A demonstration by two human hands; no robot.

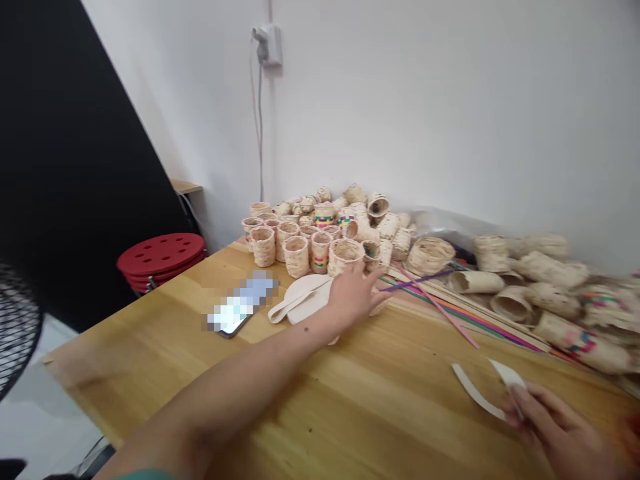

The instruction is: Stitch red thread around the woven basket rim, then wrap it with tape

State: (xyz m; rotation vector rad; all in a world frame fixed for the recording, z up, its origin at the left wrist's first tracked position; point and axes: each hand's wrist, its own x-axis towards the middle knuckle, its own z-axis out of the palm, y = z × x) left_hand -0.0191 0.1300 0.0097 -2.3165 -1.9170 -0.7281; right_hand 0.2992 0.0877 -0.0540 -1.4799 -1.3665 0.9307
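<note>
My left hand (353, 293) reaches across the wooden table with its fingers apart, at the front of a group of small woven baskets. Its fingertips overlap the lower edge of a wide woven basket (346, 252); I cannot tell whether they touch it. Just left of the hand, partly behind it, lies a roll of cream-coloured flat band (303, 297) with a loose looped end. At the lower right my right hand (555, 427) is closed on a white strip (477, 393), which curves out to the left. A pointed white piece (506, 373) also sticks up from its fingers.
A lit phone (245, 303) lies left of the roll. Coloured flat strips (480, 320) run along the table (350, 400) on the right, before more woven tubes (580, 340). Red stacked stools (163, 257) and a black fan guard (17, 327) stand at the left.
</note>
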